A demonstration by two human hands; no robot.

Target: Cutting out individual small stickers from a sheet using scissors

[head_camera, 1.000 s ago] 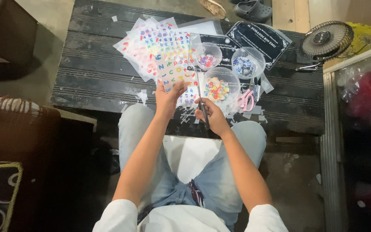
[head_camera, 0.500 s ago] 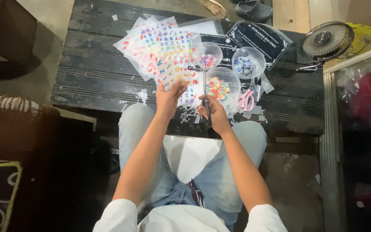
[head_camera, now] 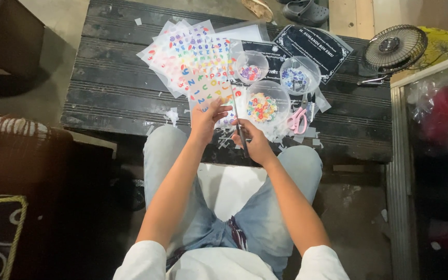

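- Left hand [head_camera: 207,116]: fingers pinch the near edge of a clear plastic sheet of multicoloured letter and number stickers [head_camera: 203,67] lying on the dark slatted wooden desk [head_camera: 105,88].
- Right hand [head_camera: 255,142]: closed around long slim silver scissors [head_camera: 238,116], blades pointing away over the sheet.
- Just right: three clear round plastic bowls of coloured pieces [head_camera: 263,106]; pink-handled scissors [head_camera: 297,119].

Left hand [head_camera: 207,115]: bare forearm stretched forward, fingers curled in a pinching grip, thumb uppermost. Right hand [head_camera: 255,141]: forearm angled inward, fingers closed in a tight grip, knuckles up. Both hands close together, just apart, above the knees.
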